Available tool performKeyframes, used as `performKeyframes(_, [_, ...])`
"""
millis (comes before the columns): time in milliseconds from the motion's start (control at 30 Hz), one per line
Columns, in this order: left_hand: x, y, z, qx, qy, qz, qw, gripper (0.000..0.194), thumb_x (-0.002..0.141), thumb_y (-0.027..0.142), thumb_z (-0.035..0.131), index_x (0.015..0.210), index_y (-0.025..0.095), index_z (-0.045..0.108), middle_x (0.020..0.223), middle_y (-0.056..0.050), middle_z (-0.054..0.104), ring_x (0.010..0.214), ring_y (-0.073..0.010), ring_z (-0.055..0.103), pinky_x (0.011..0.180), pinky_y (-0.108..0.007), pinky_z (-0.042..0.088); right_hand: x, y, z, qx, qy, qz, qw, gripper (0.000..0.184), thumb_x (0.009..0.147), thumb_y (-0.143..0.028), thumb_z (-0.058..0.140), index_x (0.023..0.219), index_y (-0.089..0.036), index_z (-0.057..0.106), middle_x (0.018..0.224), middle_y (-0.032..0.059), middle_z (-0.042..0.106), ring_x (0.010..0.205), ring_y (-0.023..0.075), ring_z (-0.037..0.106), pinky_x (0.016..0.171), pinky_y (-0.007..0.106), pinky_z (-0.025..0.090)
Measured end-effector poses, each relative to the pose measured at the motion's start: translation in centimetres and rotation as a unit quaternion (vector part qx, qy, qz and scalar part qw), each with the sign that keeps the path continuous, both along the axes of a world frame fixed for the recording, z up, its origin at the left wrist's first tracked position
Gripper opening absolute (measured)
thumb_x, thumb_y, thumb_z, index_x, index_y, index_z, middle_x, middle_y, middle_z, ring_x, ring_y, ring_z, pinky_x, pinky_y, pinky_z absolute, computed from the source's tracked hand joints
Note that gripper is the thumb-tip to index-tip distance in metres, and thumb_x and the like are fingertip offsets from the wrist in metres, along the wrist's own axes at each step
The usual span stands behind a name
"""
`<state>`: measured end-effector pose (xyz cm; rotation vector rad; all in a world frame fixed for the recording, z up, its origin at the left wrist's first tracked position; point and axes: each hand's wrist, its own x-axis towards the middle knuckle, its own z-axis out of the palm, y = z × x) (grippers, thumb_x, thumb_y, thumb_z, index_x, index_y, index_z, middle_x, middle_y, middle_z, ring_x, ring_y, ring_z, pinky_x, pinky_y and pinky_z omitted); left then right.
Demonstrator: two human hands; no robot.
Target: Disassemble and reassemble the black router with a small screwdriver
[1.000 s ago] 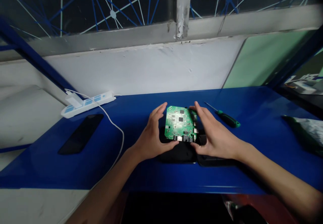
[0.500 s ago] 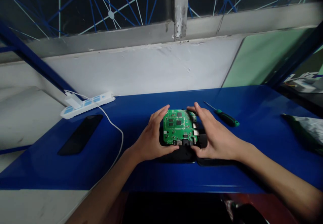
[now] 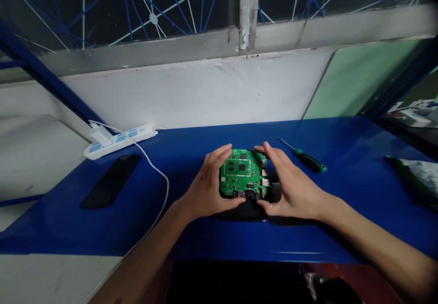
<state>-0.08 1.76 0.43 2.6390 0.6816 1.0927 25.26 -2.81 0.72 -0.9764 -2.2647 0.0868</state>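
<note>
A green circuit board (image 3: pixel 242 168) with dark chips and metal ports is between my two hands. My left hand (image 3: pixel 209 183) grips its left side, thumb along the near edge and fingers at the far left corner. On the other side my right hand (image 3: pixel 290 183) holds it, with the thumb at the near right corner and fingers at the far right one. Beneath the board lies a black plastic casing part (image 3: pixel 244 213), mostly covered. Another black piece (image 3: pixel 290 221) is partly hidden under my right hand.
A green-handled screwdriver (image 3: pixel 310 161) lies right of my hands on the blue table (image 3: pixel 191 244). On the left are a black phone (image 3: pixel 111 181), a white power strip (image 3: pixel 121 141) and a white cable (image 3: pixel 166 183). A silvery bag (image 3: pixel 419 176) sits at the right edge.
The board has shifted very slightly between my hands; both hands keep their hold. The whole view has moved a little.
</note>
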Motion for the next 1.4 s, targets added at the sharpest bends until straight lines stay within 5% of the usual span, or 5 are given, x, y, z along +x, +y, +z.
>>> performKeyframes(667, [-0.2,0.1,-0.2,-0.004,-0.033,0.008,0.999,0.111,0.064,0.030,0.087,0.151,0.025,0.018,0.146,-0.019,0.040,0.135,-0.0421,0.042,0.109,-0.068,0.038,0.6,-0.3,0.9,-0.061,-0.017,0.009,0.998,0.106,0.081,-0.036,0.067,0.160,-0.020,0.000,0.163,0.0193,0.027,0.147,0.0387,0.034,0.114,0.064,0.038])
performKeyframes(1400, [-0.7,0.0,0.2,-0.042,0.011,-0.022,0.999,0.113,0.060,0.028,0.089,0.148,0.029,0.019,0.146,-0.018,0.039,0.133,-0.0411,0.042,0.107,-0.066,0.040,0.9,-0.1,1.0,-0.042,-0.045,-0.024,0.998,0.098,0.081,-0.030,0.067,0.160,-0.020,0.009,0.140,0.0187,0.057,0.123,0.0352,0.059,0.097,0.058,0.055])
